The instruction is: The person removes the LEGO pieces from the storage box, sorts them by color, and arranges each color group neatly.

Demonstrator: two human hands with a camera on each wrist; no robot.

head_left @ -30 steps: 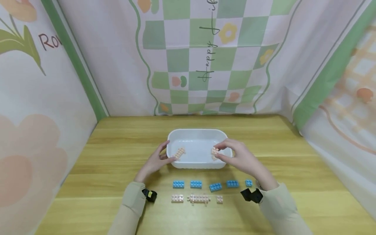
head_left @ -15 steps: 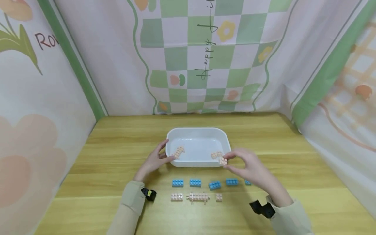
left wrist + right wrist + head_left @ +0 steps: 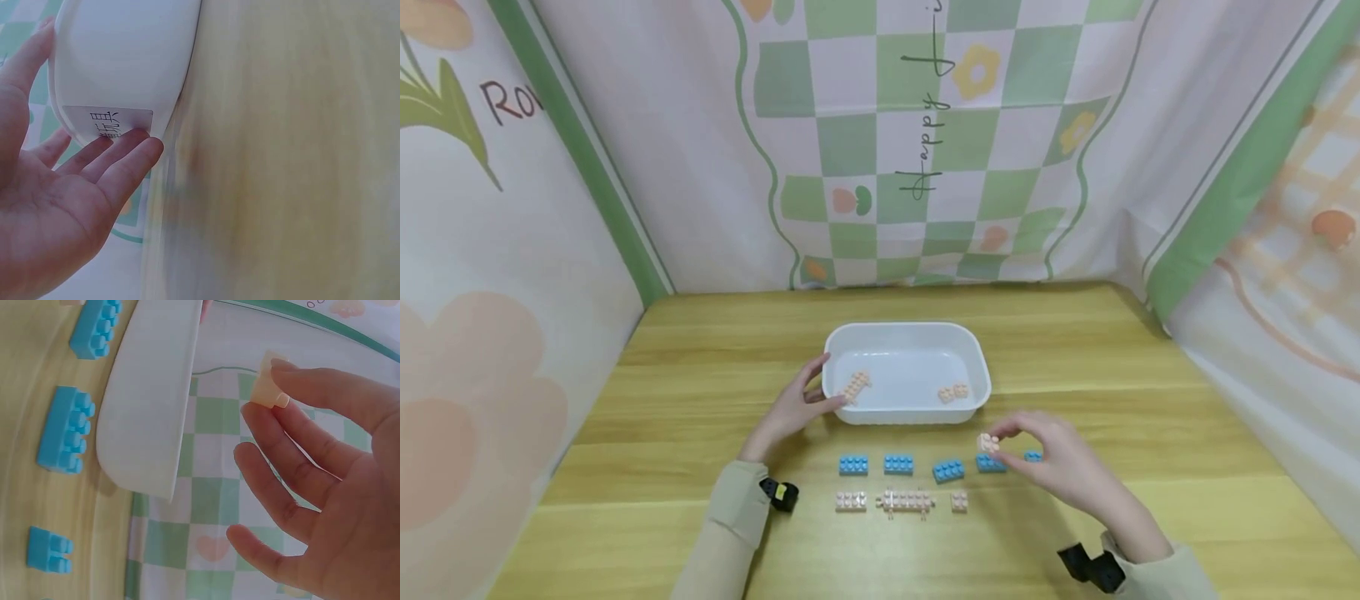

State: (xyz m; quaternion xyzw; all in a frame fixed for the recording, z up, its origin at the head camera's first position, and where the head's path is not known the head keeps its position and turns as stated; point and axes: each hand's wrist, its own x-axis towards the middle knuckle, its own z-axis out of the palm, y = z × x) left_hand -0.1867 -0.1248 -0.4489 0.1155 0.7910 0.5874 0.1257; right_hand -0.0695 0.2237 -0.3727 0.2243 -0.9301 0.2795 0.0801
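In the head view, my right hand pinches a small pale-peach building block between thumb and fingertips, above the table and in front of the tub. The right wrist view shows this block between the thumb and two fingers, the others spread. My left hand rests against the left end of the white tub, thumb at the rim. Its fingers touch the labelled outer wall. Inside the tub lie peach blocks at the left and right.
Blue blocks stand in a row before the tub; the right hand partly hides the rightmost ones. Closer in lie a pale-pink block, a longer pink piece with side pegs and a small pink block. A patterned curtain hangs behind the table.
My right hand has lifted the peach block out of the tub's right side and carried it toward me and slightly right. The left hand has stayed at the tub.
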